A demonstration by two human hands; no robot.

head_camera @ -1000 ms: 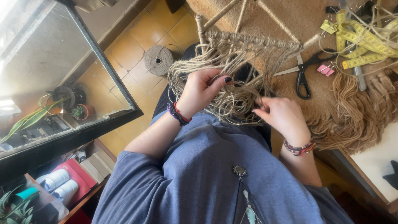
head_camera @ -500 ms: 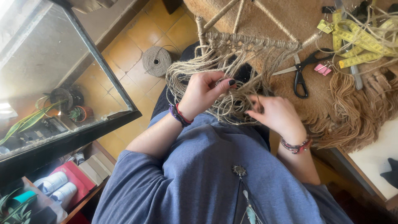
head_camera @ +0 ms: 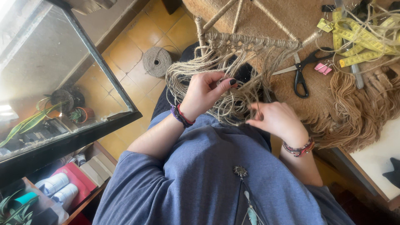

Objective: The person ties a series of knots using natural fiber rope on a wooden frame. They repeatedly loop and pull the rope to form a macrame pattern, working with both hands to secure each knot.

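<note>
My left hand [head_camera: 204,95] pinches several strands of the tan jute cords [head_camera: 196,73] between thumb and fingers. My right hand [head_camera: 276,119] grips other strands of the same cords just to the right, fingers curled. The cords hang in a tangled fringe from a knotted, twine-wrapped bar [head_camera: 250,41] of a rod frame lying on the brown table. Both hands sit over my lap, above my blue shirt.
Black-handled scissors [head_camera: 299,71], a pink clip [head_camera: 321,67] and a yellow tape measure [head_camera: 358,39] lie on the table at right, beside a bundle of loose tan fibre [head_camera: 358,108]. A twine spool [head_camera: 157,61] stands on the tiled floor. A glass-topped dark table [head_camera: 100,125] is at left.
My right hand has shifted a little lower and left along the cords, and my left hand has re-gripped its strands. The view has tilted slightly.
</note>
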